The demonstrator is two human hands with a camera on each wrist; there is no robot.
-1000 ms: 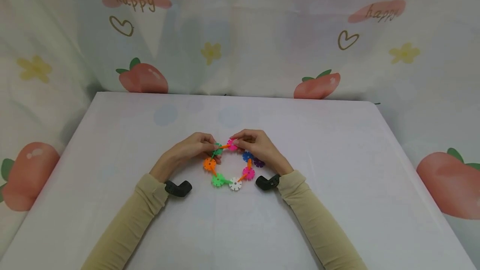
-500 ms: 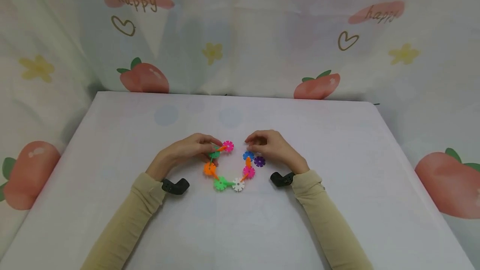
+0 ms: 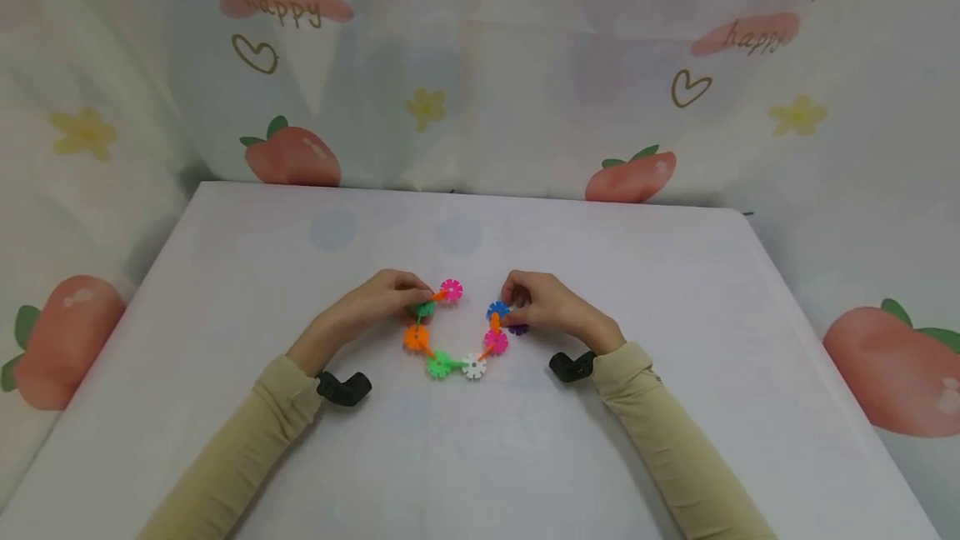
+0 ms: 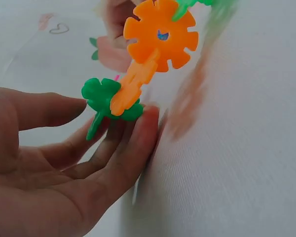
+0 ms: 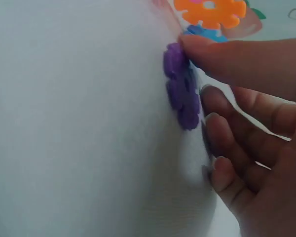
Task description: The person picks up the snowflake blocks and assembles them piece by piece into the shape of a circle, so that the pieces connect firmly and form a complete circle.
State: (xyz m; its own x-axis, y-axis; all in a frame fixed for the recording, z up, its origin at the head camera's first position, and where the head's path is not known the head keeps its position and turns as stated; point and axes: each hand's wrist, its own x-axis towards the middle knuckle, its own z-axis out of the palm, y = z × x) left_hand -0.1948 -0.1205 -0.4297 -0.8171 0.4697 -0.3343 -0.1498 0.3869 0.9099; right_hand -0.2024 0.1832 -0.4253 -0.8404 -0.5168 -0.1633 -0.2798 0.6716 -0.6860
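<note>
A U-shaped chain of interlocking plastic discs lies at mid-table in the head view, its opening at the far side. My left hand holds the dark green disc at the chain's left end, fingers under it and thumb at its edge. Beyond that disc, an orange link leads to a pink disc. My right hand pinches the blue disc at the chain's right end. Beside it is a purple disc, just below the right thumb; whether it is joined to the blue one cannot be told.
The chain's near side runs through an orange disc, a light green disc, a white disc and a second pink disc. A white cloth covers the table. Printed curtains hang behind and beside it.
My right hand has left the far pink disc, moved right and come down to the blue disc. The left hand has shifted slightly left with the green disc, and the far gap has widened.
</note>
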